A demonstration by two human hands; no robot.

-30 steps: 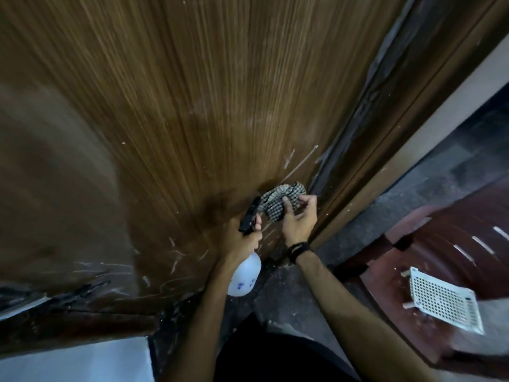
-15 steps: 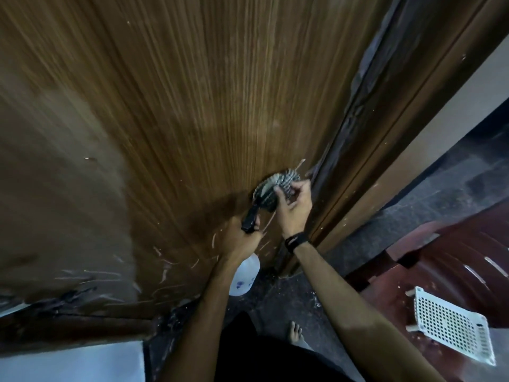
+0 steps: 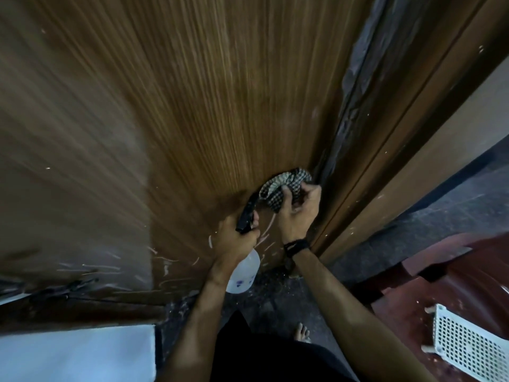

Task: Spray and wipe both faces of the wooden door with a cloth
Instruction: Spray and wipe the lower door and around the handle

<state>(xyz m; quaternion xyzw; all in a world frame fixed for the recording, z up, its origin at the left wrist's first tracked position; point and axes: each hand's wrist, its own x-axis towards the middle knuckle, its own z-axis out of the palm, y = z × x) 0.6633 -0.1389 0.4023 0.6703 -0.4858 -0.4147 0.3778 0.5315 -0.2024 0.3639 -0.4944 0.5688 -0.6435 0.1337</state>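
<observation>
My right hand [image 3: 298, 213] bunches the checked cloth [image 3: 283, 188] in curled fingers and presses it against the wooden door [image 3: 220, 106] right of the frame's centre, just beside the door's dark edge. My left hand [image 3: 234, 238] is wrapped round the spray bottle [image 3: 243, 272], fingers clenched on its black trigger head (the white body hangs below my wrist). White scratches mark the door's lower part. A white perforated basket [image 3: 468, 346] sits at lower right.
</observation>
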